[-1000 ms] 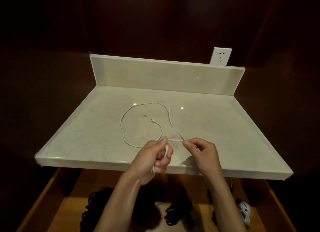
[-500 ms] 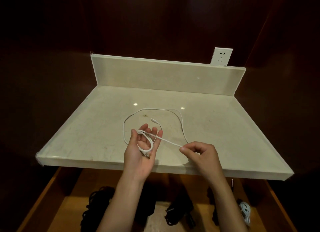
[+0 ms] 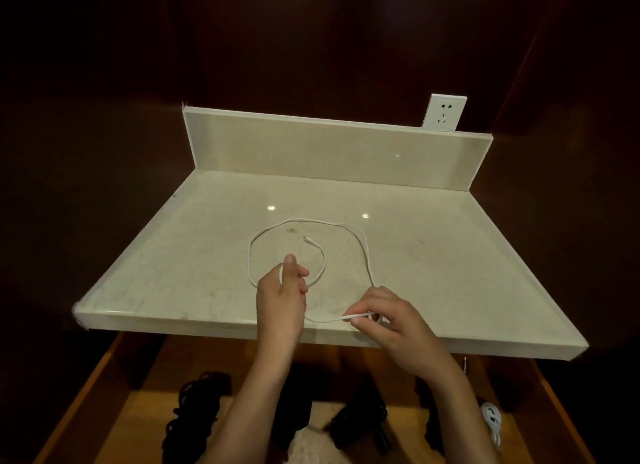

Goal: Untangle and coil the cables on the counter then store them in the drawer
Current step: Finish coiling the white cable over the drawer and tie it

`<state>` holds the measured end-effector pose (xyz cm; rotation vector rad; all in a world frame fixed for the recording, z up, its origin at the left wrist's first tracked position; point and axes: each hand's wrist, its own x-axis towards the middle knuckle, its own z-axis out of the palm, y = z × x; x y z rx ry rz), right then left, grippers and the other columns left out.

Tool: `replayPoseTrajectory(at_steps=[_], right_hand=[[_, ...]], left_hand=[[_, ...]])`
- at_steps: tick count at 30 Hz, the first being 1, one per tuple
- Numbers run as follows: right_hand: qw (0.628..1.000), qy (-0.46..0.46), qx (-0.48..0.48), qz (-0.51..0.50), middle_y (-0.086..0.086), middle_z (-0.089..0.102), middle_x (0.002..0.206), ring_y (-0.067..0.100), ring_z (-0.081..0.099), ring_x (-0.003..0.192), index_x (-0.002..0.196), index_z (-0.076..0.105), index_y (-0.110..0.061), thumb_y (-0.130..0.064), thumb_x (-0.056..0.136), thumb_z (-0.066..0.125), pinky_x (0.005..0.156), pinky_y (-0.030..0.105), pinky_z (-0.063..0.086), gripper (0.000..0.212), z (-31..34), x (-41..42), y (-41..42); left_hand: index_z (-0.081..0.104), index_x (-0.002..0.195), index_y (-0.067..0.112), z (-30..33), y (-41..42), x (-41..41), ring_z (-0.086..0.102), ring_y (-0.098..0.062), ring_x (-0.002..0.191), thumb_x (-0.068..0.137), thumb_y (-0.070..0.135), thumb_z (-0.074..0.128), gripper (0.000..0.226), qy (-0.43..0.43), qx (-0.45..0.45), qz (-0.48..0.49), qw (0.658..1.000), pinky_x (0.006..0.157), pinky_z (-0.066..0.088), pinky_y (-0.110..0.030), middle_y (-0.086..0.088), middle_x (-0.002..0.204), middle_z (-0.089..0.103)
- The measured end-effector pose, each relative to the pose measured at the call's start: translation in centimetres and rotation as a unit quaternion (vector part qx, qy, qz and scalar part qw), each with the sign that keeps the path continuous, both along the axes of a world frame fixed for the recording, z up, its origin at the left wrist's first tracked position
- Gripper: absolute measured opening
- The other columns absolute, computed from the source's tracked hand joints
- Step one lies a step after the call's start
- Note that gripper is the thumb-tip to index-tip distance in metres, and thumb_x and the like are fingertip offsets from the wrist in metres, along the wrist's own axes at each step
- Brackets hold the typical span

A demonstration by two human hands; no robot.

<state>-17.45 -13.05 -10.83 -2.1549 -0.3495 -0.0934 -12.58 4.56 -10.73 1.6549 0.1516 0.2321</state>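
Centrally, one thin white cable (image 3: 363,245) lies on the pale stone counter (image 3: 450,256) in a loose open loop, its free plug end (image 3: 306,239) resting inside the loop and pointing toward the back. The near part of the cable runs into both hands at the counter's front edge. The left hand (image 3: 282,297) is curled round the cable, thumb raised, with a strand showing along the thumb side. The right hand (image 3: 388,320) pinches a short run of cable between thumb and fingertips just above the front edge, and a slack stretch sags between the two hands. Behind the counter stands a low upstand (image 3: 329,152) of the same stone, and a white wall socket (image 3: 445,112) sits above its right end. Below the counter, an open wooden drawer (image 3: 104,394) holds these contents: a black cable bundle (image 3: 194,415) at left, a second black bundle (image 3: 360,425) near the middle, further dark shapes partly hidden by the forearms, and a small coiled white cable (image 3: 491,422) at the right side. Dark wood panelling (image 3: 311,41) surrounds the whole niche.
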Motion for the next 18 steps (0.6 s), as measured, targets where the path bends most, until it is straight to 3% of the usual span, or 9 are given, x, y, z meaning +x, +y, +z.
replayPoseTrajectory(at_steps=[3, 9, 11, 15, 18], right_hand=[[1.0, -0.013, 0.013, 0.018, -0.015, 0.062, 0.09, 0.014, 0.057, 0.091, 0.095, 0.073, -0.034, -0.049, 0.09, 0.052, 0.078, 0.025, 0.047, 0.026, 0.4, -0.1, 0.6], [0.996, -0.051, 0.077, -0.014, -0.012, 0.063, 0.083, 0.016, 0.059, 0.083, 0.088, 0.075, -0.033, -0.041, 0.087, 0.06, 0.072, 0.026, 0.046, 0.016, 0.5, 0.0, 1.7], [0.99, -0.059, 0.104, -0.074, -0.012, 0.063, 0.078, 0.011, 0.058, 0.076, 0.079, 0.072, -0.03, -0.035, 0.081, 0.072, 0.069, 0.021, 0.045, 0.006, 0.3, 0.2, 1.7], [0.978, -0.042, 0.143, -0.144, -0.005, 0.066, 0.072, 0.007, 0.056, 0.068, 0.073, 0.072, -0.026, -0.014, 0.078, 0.082, 0.066, 0.019, 0.045, 0.016, -0.4, 0.8, 1.1], [0.973, -0.028, 0.17, -0.15, -0.002, 0.069, 0.074, 0.01, 0.06, 0.072, 0.074, 0.073, -0.028, -0.016, 0.079, 0.08, 0.068, 0.016, 0.046, 0.014, -0.6, 0.9, 0.8]], left_hand=[[0.068, 0.079, 0.011, -0.3, -0.2, 0.1, 0.056, -0.015, 0.056, 0.105, 0.048, 0.033, 0.057, 0.021, 0.06, -0.057, 0.996, 0.063, 0.047, -0.034, 0.0, 0.061, 0.056], [0.063, 0.063, 0.011, 0.3, -0.9, -1.3, 0.053, -0.012, 0.048, 0.102, 0.062, 0.012, 0.083, 0.135, 0.06, -0.215, 0.965, 0.057, 0.04, -0.028, 0.0, 0.051, 0.057], [0.065, 0.066, 0.01, 0.4, -1.0, -1.7, 0.045, -0.011, 0.045, 0.098, 0.07, 0.008, 0.09, 0.187, 0.01, -0.284, 0.94, 0.049, 0.034, -0.025, -0.001, 0.051, 0.054], [0.07, 0.075, 0.001, 0.7, -0.6, -1.9, 0.034, -0.009, 0.044, 0.085, 0.082, 0.008, 0.103, 0.22, -0.052, -0.418, 0.88, 0.044, 0.024, -0.02, -0.002, 0.052, 0.048], [0.065, 0.077, 0.001, 1.1, -0.3, -2.0, 0.029, -0.007, 0.043, 0.088, 0.079, 0.026, 0.088, 0.225, -0.053, -0.483, 0.845, 0.041, 0.02, -0.017, 0.0, 0.053, 0.044]])
